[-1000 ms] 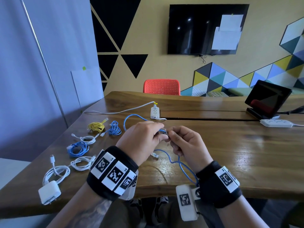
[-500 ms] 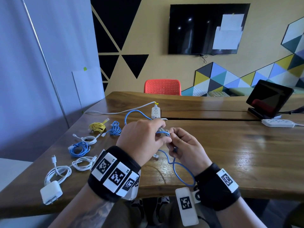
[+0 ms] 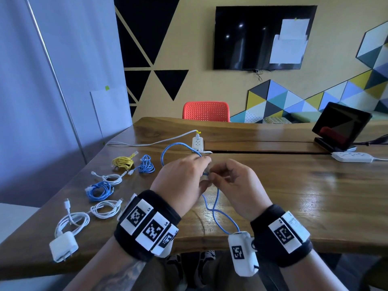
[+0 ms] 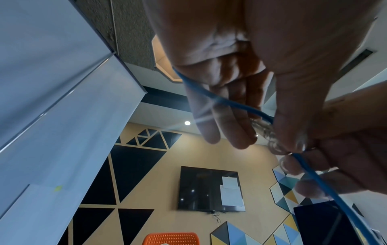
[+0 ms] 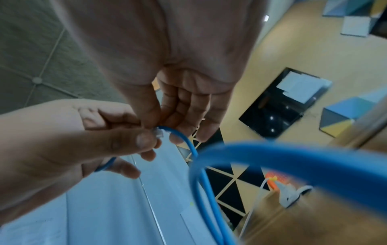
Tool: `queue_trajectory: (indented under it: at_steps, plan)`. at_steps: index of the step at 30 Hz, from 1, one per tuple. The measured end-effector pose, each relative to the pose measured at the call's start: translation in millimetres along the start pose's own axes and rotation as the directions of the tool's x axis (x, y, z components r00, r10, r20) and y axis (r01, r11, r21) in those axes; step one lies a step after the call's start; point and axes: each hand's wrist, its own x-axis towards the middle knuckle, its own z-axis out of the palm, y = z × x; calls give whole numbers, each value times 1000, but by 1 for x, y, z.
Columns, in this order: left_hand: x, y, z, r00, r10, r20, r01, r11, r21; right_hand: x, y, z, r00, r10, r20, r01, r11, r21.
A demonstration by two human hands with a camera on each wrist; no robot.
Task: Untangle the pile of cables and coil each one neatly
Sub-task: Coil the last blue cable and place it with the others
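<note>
A long blue network cable (image 3: 214, 208) is held above the wooden table (image 3: 294, 196) by both hands. My left hand (image 3: 204, 164) pinches it between thumb and fingers beside its clear plug (image 4: 266, 131). My right hand (image 3: 213, 177) pinches the same spot from the other side, its thumb and fingertips meeting at the plug (image 5: 158, 132). One loop of the cable arcs up behind the left hand. Another loop hangs down to the table's front edge, next to my right wrist. Several coiled cables lie at the left: yellow (image 3: 122, 162), blue (image 3: 146, 164), white (image 3: 111, 178), blue (image 3: 98, 190), white (image 3: 106, 208).
A white charger brick (image 3: 64, 245) with its coiled lead lies at the near left edge. A white power strip (image 3: 198, 143) sits behind the hands, and another (image 3: 352, 157) lies at the right by a dark tablet on a stand (image 3: 341, 127). A red chair (image 3: 205, 111) stands at the far side.
My right hand has shifted up and left along the blue cable, closer to the left hand's fingertips. The hanging loop has shortened a little. The coiled cables have not moved.
</note>
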Motion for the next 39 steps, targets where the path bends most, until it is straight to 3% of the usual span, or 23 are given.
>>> queue_trajectory:
  at_steps: [8,14,19,25,31,34,39]
  plan:
    - [0,2,-2,998,23,-58,-24,1000,-2,-1,2,9,998,57,-28,-49,969,241]
    - [0,-3,-2,998,52,-35,-53,998,-25,-1,0,3,999,-5,-46,13,985,171]
    - [-1,-3,-1,998,58,-31,-62,989,-132,-1,1,-1,999,7,-38,2,973,231]
    - [-2,-10,3,999,40,17,-34,967,-253,-2,0,-8,993,96,62,-113,905,410]
    - [-3,-15,10,1000,23,20,-15,936,-353,0,-3,-15,997,65,44,-78,899,431]
    - [-2,-16,11,1000,-21,-16,10,868,-496,-2,-6,-17,996,62,70,-86,899,430]
    - [-3,-17,9,997,-80,15,56,537,-842,-9,-5,-13,989,53,140,-102,922,373]
